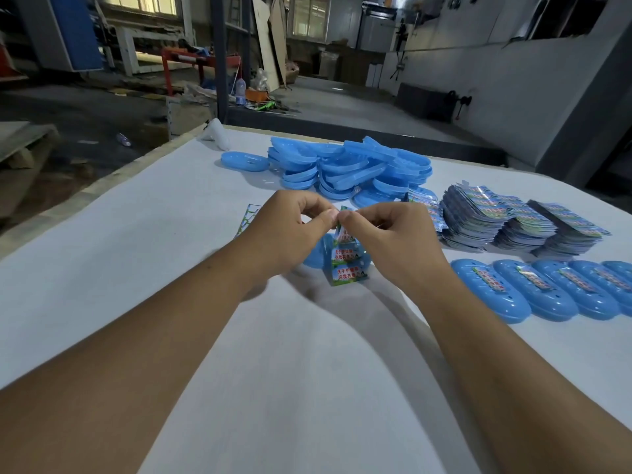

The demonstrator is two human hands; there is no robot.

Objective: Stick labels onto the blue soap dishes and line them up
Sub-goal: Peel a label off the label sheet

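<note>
My left hand [290, 230] and my right hand [393, 241] pinch the top of a strip of printed labels [347, 265] between thumbs and forefingers, above the table's middle. The strip hangs down over a blue soap dish [316, 258] that lies on the white table [171, 268], mostly hidden by my hands. At the right, several labelled blue soap dishes [547, 289] lie side by side in a row. A heap of unlabelled blue dishes [345, 169] sits at the back.
Stacks of label sheets [513, 217] stand behind the row on the right. A used backing strip [248, 217] lies left of my left hand. One single dish [244, 161] and a white object [217, 133] rest near the far table edge.
</note>
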